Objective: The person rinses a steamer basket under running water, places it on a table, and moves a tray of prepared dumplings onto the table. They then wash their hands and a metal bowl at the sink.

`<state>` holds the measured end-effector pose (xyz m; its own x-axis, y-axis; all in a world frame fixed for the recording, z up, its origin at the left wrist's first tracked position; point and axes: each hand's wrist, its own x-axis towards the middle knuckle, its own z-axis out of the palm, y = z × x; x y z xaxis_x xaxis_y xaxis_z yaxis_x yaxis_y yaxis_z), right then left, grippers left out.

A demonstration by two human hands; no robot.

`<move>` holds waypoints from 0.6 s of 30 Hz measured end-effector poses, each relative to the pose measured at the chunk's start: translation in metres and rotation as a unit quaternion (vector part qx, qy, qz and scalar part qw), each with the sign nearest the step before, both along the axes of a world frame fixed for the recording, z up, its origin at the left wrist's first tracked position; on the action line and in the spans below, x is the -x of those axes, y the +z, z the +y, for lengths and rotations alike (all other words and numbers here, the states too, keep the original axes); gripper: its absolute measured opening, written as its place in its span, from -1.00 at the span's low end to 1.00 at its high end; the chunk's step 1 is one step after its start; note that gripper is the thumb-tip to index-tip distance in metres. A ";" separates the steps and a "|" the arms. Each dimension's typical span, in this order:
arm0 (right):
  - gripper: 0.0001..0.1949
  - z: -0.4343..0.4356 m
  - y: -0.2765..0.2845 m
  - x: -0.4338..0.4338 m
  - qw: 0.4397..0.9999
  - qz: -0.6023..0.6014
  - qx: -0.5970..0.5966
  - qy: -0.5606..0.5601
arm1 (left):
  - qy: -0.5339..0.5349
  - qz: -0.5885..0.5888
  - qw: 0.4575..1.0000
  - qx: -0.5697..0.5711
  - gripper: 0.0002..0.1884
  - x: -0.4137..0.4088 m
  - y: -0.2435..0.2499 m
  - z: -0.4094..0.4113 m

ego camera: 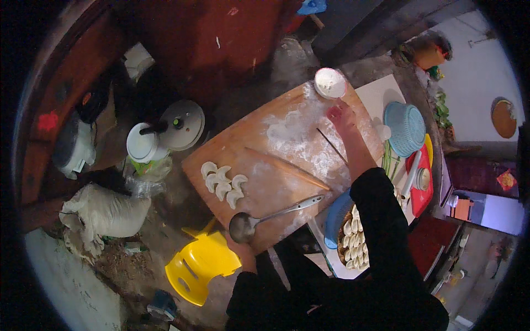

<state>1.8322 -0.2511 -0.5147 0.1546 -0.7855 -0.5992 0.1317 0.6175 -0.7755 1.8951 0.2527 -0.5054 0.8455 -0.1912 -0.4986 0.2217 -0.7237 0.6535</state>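
A wooden board dusted with flour lies before me. My right hand is over its far right part, just below a white bowl with flour; whether it grips anything is unclear. A thin dark stick lies beside my right forearm. My left hand is at the near board edge, partly hidden by the bowl of a metal ladle, its grip unclear. The ladle's handle crosses the board. A tapered wooden rolling pin lies mid-board. Several crescent dumplings sit at the left.
A blue basket and a woven tray of dumplings are by my right arm. Beyond stand a light-blue colander and a red tray. A yellow plastic chair, a lidded white container and a pale sack are left.
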 end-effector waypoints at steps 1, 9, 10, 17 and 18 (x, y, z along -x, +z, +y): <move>-0.82 -0.007 -0.005 -0.002 1.000 -0.008 -0.002 0.004 | -0.009 -0.027 1.000 -0.013 -0.59 0.000 -0.007 0.001; -0.77 -0.033 -0.020 0.002 0.998 0.040 0.030 -0.032 | 0.099 0.021 0.991 0.085 -0.63 0.005 -0.016 -0.012; -0.76 -0.024 -0.019 0.006 0.998 0.053 0.033 -0.022 | 0.063 -0.005 0.997 0.042 -0.66 0.002 0.002 -0.017; -0.78 -0.014 -0.005 0.074 0.999 0.010 0.021 -0.047 | -0.039 -0.043 0.998 0.013 -0.66 -0.009 -0.015 -0.011; -0.82 -0.001 0.011 0.077 0.997 0.034 0.036 -0.058 | -0.061 -0.040 0.997 -0.005 -0.65 -0.012 -0.009 -0.016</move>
<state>1.7557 -0.2526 -0.5038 0.0221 -0.8368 -0.5471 0.1449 0.5442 -0.8264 1.9076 0.2367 -0.5140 0.8531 -0.2908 -0.4332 0.0788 -0.7489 0.6579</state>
